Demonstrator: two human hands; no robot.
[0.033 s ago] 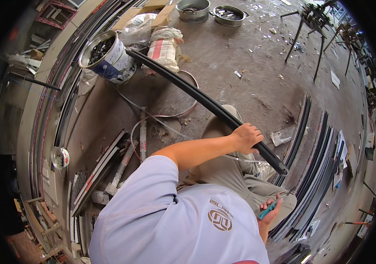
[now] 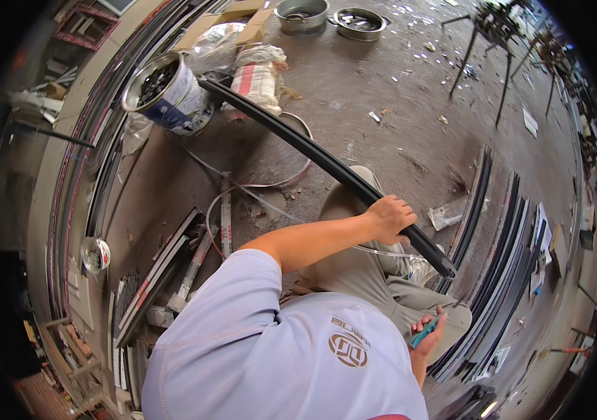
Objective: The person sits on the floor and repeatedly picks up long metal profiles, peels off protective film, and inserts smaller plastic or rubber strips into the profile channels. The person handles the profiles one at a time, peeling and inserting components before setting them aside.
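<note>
My left hand (image 2: 391,218) is wrapped round a long black metal profile (image 2: 298,143), close to its near right end. The profile slants across my raised knee, and its far end reaches up beside the paint bucket. Low on the right, by my other knee, my right hand (image 2: 431,334) is closed round a small teal-handled tool (image 2: 423,331). The tool's working end is too small to make out. Right of my legs, several dark profiles (image 2: 498,273) lie bundled on the floor.
A paint bucket (image 2: 190,105) full of dark pieces stands at upper left beside a white sack (image 2: 256,80). A clear hose (image 2: 274,185) loops over the floor. Two metal pans (image 2: 302,17) sit at the back. More strips (image 2: 158,273) lie at left; a black metal stand (image 2: 498,28) is at far right.
</note>
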